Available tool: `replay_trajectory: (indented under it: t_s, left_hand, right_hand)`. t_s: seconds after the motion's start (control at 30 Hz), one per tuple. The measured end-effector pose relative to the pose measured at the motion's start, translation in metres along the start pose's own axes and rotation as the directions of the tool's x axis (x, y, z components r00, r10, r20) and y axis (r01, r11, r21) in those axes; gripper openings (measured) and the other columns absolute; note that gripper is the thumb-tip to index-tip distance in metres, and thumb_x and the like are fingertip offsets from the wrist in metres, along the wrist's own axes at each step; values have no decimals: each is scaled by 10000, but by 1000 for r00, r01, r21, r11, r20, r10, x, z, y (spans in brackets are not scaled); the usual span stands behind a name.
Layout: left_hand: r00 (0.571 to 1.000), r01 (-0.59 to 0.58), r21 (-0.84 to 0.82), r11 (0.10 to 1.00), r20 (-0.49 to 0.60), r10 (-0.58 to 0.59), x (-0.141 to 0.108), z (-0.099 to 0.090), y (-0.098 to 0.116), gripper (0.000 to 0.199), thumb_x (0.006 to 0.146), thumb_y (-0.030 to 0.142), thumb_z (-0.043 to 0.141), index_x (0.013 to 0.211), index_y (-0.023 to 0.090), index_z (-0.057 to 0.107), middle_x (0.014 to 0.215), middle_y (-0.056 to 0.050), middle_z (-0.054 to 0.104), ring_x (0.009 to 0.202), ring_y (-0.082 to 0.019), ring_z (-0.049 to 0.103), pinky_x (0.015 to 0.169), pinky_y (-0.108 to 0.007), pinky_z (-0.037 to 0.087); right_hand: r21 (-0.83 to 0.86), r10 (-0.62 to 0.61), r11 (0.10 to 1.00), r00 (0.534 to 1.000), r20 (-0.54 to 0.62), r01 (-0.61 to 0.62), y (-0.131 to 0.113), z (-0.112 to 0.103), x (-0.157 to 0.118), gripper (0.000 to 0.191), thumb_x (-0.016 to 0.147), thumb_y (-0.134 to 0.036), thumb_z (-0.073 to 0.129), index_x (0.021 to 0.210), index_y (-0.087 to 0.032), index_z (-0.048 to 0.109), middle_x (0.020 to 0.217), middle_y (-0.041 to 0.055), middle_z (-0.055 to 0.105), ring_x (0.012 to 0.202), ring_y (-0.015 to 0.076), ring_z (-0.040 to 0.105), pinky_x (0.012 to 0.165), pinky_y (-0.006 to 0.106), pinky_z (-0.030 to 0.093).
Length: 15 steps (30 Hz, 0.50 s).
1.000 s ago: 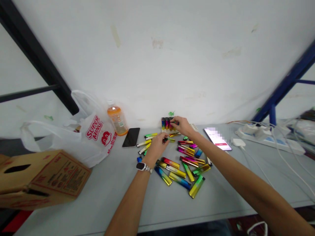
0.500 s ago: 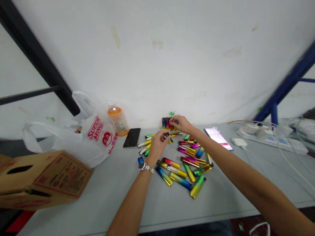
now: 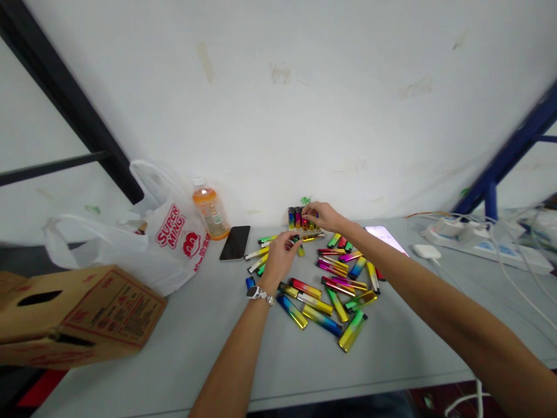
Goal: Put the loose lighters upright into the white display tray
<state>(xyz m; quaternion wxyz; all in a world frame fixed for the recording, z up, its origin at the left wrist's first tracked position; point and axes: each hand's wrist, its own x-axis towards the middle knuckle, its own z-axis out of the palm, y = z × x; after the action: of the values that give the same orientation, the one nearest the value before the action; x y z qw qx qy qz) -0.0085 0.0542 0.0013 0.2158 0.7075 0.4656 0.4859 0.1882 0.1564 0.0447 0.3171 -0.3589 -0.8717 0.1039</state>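
Observation:
Many shiny coloured lighters lie scattered on the grey table [image 3: 187, 354], among them a green-yellow one [image 3: 353, 331] and a blue-yellow one [image 3: 322, 320]. At the wall a short row of upright lighters [image 3: 291, 218] stands side by side. My right hand [image 3: 324, 216] reaches to the right part of this row, fingers bent around the top of a lighter there. My left hand [image 3: 282, 255], with a watch on the wrist, is just in front of the row, thumb and fingers pinched on a green-yellow lighter [image 3: 300, 248], partly hidden by the fingers.
At left are a cardboard box [image 3: 87, 313], a white plastic bag [image 3: 152, 249], an orange bottle [image 3: 211, 212] and a black phone [image 3: 235, 242]. On the right lie a lit phone [image 3: 385, 237], a white charger [image 3: 427, 251] and a power strip [image 3: 487, 247] with cables.
The view has shifted slightly. My right hand has moved a little at the row, uncovering more of the upright lighters. My left hand keeps its pinch.

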Motion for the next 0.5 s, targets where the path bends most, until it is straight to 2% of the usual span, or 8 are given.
replay_trajectory:
  t_s: [0.17, 0.3, 0.4, 0.5]
  left_hand:
    - [1000, 2, -6, 1000, 5, -2, 0, 1, -2, 180, 861, 240, 660, 1024, 178, 704, 831, -40, 718, 663, -142, 638, 665, -259, 530]
    - [1000, 8, -14, 1000, 3, -8, 1, 2, -2, 180, 856, 241, 666, 1020, 176, 700, 840, -41, 722, 654, -140, 639, 659, -258, 528]
    - [1000, 7, -26, 1000, -1, -7, 1, 3, -3, 177, 852, 239, 667, 1016, 182, 700, 851, -39, 725, 652, -141, 644, 656, -259, 528]
    - [1000, 10, -38, 999, -5, -10, 0, 4, -4, 176, 847, 249, 671, 1011, 190, 701, 826, -31, 722, 648, -142, 640, 656, -264, 528]
  right_hand:
    - [-44, -43, 998, 999, -4, 43, 1, 2, -2, 166, 900, -226, 568, 935, -151, 711, 827, 69, 684, 736, 183, 583, 724, 295, 431]
    - [-208, -81, 976, 996, -45, 70, 6, 3, -8, 209, 919, -253, 568, 1005, -154, 732, 867, 91, 646, 831, 220, 555, 806, 345, 414]
    - [-363, -67, 931, 994, -82, 33, 6, 3, -15, 266, 927, -294, 575, 1093, -177, 747, 968, 129, 590, 941, 263, 511, 857, 391, 387]
    - [-428, -14, 904, 998, -69, -16, 0, 2, -22, 315, 944, -353, 552, 1155, -212, 740, 993, 134, 548, 974, 282, 480, 857, 409, 372]
